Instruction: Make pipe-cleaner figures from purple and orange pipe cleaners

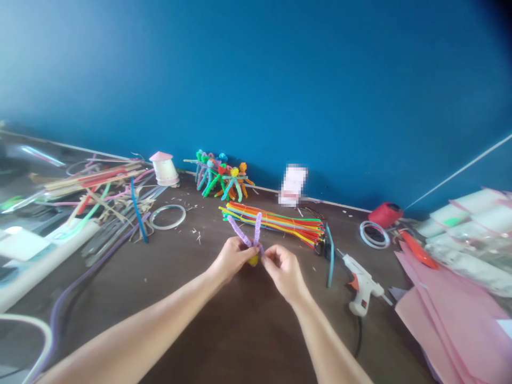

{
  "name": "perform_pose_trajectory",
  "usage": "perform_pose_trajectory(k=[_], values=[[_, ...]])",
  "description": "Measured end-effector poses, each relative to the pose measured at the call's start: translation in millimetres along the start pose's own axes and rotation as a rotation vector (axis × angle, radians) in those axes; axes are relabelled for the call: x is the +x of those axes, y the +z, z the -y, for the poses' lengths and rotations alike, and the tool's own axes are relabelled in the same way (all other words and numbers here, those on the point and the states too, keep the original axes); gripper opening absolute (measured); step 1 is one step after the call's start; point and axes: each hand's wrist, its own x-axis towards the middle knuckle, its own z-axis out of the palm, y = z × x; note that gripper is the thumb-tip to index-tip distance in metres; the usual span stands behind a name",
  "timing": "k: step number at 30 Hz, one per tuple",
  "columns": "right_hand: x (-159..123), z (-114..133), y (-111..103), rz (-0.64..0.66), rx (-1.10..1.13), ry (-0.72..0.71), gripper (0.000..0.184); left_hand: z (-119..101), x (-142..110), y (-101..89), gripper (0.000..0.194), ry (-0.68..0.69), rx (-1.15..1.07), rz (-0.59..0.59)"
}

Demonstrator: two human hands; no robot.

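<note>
As the left hand (232, 260) and right hand (284, 272) pinch a fuzzy lilac pipe cleaner (239, 231), it forks upward.

Free passage: dark tabletop (240, 333) on the near side of the left hand (232, 260) and right hand (284, 272). Obstacles: bundled pipe cleaners (272, 224) just far of the hands; hot glue gun (362, 282) to the right; loose craft strips (108, 197) to the left.

Bright, soft light washes the blue wall (256, 90) pale toward ten o'clock and fades dark at the one o'clock corner. Glare streaks the plastic sheet (36, 160) at nine o'clock, the edges bow outward, and a pixelated patch (293, 185) blurs twelve o'clock.
</note>
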Motion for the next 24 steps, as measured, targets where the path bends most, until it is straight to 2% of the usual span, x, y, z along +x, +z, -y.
perform_pose_trajectory(k=[4,8,10,18,24], values=[[0,2,-4,0.055,0.068,-0.013,0.015,-6,-1,-2.2,0.019,-0.127,-0.201,0.078],[4,-5,-9,-0.048,0.189,0.075,0.026,-8,-1,-3.6,0.019,-0.205,-0.292,0.136],[7,-10,-11,-0.088,0.208,0.080,0.021,-7,-1,-3.7,0.019,-0.240,-0.317,0.169],[5,-8,-5,0.078,0.123,-0.091,0.013,-6,-1,-3.5,0.015,-0.271,-0.296,0.209],[3,-5,-4,0.037,0.044,-0.112,0.011,-7,-1,-3.3,0.015,-0.291,-0.230,0.186]])
